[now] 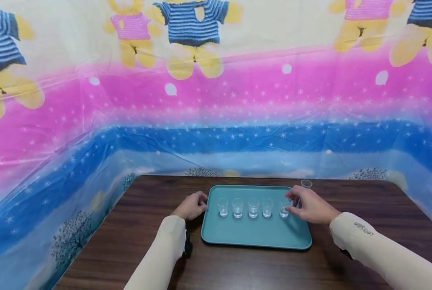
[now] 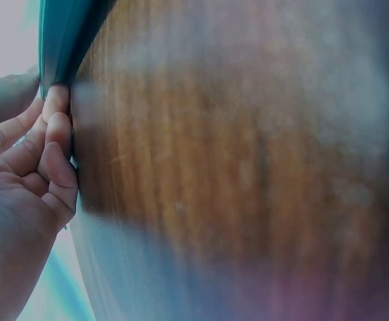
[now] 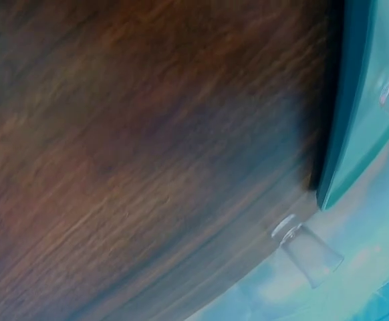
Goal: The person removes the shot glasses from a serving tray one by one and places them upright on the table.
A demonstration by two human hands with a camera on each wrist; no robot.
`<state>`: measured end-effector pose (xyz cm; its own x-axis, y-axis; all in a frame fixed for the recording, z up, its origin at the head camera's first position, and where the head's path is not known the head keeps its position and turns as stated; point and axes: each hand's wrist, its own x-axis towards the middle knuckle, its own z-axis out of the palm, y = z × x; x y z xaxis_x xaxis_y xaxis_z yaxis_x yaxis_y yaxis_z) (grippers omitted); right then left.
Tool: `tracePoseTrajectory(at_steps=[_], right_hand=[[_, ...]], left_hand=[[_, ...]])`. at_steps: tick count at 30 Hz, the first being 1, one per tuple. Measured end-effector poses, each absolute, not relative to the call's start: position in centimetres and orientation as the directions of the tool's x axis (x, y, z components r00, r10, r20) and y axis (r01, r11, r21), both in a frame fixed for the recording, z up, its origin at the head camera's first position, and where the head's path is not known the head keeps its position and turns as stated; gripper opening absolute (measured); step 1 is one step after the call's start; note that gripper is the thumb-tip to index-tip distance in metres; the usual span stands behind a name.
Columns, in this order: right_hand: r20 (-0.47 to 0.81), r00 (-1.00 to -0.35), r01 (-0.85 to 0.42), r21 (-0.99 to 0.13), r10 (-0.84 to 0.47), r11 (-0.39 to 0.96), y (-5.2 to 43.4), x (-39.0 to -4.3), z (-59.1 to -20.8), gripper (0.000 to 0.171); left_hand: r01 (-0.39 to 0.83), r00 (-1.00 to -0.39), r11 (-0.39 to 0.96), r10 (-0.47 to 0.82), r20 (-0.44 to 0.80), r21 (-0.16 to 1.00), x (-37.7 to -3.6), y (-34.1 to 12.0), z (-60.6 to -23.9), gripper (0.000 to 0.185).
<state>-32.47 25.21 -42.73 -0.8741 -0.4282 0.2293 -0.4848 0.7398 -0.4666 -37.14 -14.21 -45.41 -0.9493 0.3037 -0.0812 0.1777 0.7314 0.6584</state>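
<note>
Right hand (image 1: 310, 206) pinches the fifth small clear shot glass (image 1: 284, 209) on the flat teal plastic tray (image 1: 259, 237); left hand (image 1: 191, 206), fingers curled, grips the tray's left edge.

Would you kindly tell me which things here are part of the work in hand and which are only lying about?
In hand:
- teal tray, left hand at its edge
- rightmost glass, touched by right hand
- four other glasses on the tray

Lying about:
- lone glass off the tray
- table
</note>
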Motion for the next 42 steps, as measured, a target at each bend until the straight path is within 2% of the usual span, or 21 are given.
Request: tracePoseTrajectory(at_steps=[20,34,42], right_hand=[[0.361,-0.873,-0.471,-0.445,-0.329,0.762,29.2,-33.8,-42.6,0.030],[0.312,-0.914,-0.383,-0.449,-0.260,0.807,31.4,-34.4,-43.0,0.039],[0.283,-0.934,-0.332,-0.447,-0.220,0.831,32.0,-34.6,-43.8,0.036]], left_hand=[[0.182,-0.945,0.722,0.317,-0.086,0.667,-37.2,-14.4,-44.7,0.029],[0.165,-0.945,0.727,0.311,-0.105,0.667,-37.3,-14.5,-44.9,0.029],[0.155,-0.947,0.738,0.299,-0.113,0.657,-37.1,-14.4,-45.0,0.030]])
